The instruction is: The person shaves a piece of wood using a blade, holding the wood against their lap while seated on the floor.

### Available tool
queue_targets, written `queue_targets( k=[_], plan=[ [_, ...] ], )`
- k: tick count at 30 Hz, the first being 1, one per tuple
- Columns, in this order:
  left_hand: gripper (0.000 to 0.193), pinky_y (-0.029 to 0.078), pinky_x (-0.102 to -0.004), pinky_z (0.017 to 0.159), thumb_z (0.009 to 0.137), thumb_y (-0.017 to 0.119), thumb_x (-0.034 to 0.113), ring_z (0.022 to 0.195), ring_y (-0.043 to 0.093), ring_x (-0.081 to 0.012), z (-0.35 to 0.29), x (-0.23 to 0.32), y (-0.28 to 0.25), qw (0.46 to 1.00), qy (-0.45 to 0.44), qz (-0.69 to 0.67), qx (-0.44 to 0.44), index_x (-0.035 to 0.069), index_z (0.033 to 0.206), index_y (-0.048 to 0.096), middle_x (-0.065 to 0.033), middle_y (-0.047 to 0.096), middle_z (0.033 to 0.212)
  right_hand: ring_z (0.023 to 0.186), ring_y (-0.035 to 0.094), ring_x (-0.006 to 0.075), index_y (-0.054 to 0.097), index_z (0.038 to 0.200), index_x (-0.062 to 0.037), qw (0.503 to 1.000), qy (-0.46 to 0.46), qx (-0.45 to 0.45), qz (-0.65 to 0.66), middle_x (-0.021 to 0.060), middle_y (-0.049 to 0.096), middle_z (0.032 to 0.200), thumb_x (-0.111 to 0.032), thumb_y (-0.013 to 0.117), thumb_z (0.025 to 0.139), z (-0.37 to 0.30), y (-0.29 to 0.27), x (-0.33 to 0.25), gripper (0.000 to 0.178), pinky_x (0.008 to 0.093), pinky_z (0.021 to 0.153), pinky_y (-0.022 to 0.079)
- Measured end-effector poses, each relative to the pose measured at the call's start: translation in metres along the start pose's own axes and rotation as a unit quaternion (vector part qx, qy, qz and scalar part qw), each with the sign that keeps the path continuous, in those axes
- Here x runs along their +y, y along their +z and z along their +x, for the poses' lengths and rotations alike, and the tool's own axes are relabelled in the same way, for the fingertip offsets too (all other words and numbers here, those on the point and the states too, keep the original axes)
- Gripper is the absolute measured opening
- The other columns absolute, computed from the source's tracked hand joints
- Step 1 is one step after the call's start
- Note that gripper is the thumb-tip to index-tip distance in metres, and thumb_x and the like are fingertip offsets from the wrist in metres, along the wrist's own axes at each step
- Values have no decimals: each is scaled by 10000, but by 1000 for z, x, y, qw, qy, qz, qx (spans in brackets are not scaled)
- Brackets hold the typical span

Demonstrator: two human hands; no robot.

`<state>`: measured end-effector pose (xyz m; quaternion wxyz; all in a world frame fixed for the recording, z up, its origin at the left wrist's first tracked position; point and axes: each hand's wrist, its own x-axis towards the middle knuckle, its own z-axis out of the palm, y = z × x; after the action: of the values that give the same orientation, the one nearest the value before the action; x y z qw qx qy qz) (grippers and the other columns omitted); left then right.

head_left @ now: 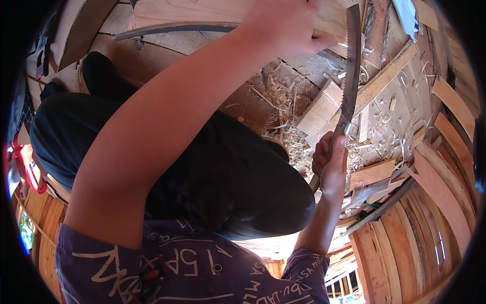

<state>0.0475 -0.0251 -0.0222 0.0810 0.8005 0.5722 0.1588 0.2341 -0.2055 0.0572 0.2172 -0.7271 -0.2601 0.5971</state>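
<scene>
My right hand point(331, 162) is closed round the handle of a hand saw, its thumb laid along the grip. The saw's long, slightly curved blade point(350, 76) points away from me, with its teeth facing left. My left hand point(281, 28) is over a pale wooden plank point(187, 11) at the top, left of the blade's far end. Its thumb sticks out to the right, apart from the fingers, which the upper edge of the view partly cuts off. A narrow dark curved strip point(172, 29) runs along the plank's near edge and passes behind my left forearm.
Shavings and sawdust point(283, 91) cover the floor by my legs. A wood block point(321, 107) and a long batten point(387, 73) lie beside the saw. Offcuts point(372, 175) are piled at the right, near a slatted wooden wall point(400, 238). A board point(83, 28) leans at the upper left.
</scene>
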Motion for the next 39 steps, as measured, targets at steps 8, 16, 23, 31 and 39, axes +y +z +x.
queue_targets(
  k=[8,16,23,31,39],
  plan=[
    [773,356,-544,1019,846,581,568,1196,511,-361,3,1,-4,999,-10,-28,-41,-60,1286,481,-248,555,1235,408,258,38,368,669,-154,998,-10,8,-54,-74,295,513,-583,297,1006,69,22,-49,550,242,381,187],
    [801,364,-545,1016,855,561,582,1194,515,-368,0,1,-21,997,-8,-26,-72,-65,1316,457,-253,545,1257,431,252,27,380,701,-135,1000,-8,-11,-22,-74,290,534,-591,304,999,0,0,-2,550,225,393,166],
    [796,346,-546,1042,865,550,580,1220,501,-369,2,9,-33,994,-15,-50,-96,-59,1327,446,-257,531,1285,419,242,35,353,667,-150,999,-4,6,-53,-79,275,526,-593,286,1003,64,20,-49,560,242,381,175],
    [772,364,-539,1019,857,561,579,1208,510,-365,1,3,-20,996,-11,-25,-80,-41,1308,469,-246,553,1257,402,231,29,362,758,-154,999,-12,-34,-27,-71,294,532,-625,308,986,9,-1,-3,525,207,353,170],
    [764,378,-524,1003,845,588,556,1172,530,-359,3,8,-31,995,-15,-42,-87,-49,1297,475,-230,569,1225,424,249,29,365,685,-146,999,5,5,-40,-78,287,528,-574,309,1007,38,9,-27,538,230,381,182]
  ],
)
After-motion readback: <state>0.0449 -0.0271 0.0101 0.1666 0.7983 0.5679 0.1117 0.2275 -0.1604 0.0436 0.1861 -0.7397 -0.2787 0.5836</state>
